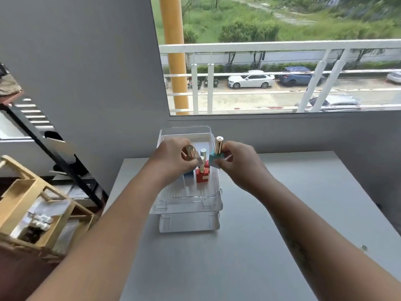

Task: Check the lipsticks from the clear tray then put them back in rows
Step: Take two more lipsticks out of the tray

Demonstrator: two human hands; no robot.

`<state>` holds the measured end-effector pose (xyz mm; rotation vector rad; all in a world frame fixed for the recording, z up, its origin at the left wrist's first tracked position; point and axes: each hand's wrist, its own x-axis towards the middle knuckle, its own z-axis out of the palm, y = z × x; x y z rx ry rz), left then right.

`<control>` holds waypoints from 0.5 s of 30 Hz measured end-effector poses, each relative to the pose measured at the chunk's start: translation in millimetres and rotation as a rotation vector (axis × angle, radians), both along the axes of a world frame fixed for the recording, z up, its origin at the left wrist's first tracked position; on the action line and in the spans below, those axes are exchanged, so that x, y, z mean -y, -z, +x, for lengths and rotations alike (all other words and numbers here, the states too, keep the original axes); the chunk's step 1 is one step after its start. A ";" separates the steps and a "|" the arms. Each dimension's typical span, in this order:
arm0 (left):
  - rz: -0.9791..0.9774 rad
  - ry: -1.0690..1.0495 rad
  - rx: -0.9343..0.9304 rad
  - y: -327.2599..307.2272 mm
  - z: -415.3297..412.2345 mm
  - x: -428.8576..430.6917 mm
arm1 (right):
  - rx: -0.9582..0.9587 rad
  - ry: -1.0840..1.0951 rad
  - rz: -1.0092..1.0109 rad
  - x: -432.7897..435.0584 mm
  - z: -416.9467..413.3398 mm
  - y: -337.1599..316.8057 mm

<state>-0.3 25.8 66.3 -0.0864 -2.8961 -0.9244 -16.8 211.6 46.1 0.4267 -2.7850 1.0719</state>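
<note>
Head view: the left grip [173, 158] has its fingers curled and pinches a gold-capped lipstick [190, 151] by its shiny round cap, the stick leaning slightly. A blue block [188, 173] shows just under this grip; I cannot tell whether it is that stick's base. The right grip [237, 165] pinches a teal-based lipstick [216, 159] by its square teal base, thumb and fingertips pressed on opposite faces. Its glossy rose-gold cap points up, and the stick is held above the tray's floor.

Between the two grips and a little below them, a red-based lipstick [202, 175] stands upright inside the clear tray [188, 202]. Its base is a matte red block with a paler label and its cap is a slim gold tube. Just behind it a pale metallic cap [203, 152] rises upright from another red base.

The tray is see-through hard plastic with a ribbed floor, rounded corners and raised walls. It lies under both grips on a smooth pale grey desk [271, 235]. Far left of the left grip, off the desk, a light wooden cart [32, 192] holds clear bags. Beyond both grips a window [282, 61] shows a white railing and parked cars.
</note>
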 end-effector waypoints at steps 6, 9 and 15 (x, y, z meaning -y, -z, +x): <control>-0.016 0.091 -0.009 -2.1 -9.1 -74.5 | 0.002 0.083 0.022 -74.5 3.6 1.2; -0.028 0.127 0.000 -0.2 -13.3 -111.6 | 0.031 0.124 0.024 -113.0 6.4 2.3; 0.009 0.149 0.016 21.5 -6.5 -168.4 | 0.051 0.150 -0.009 -167.4 20.3 17.4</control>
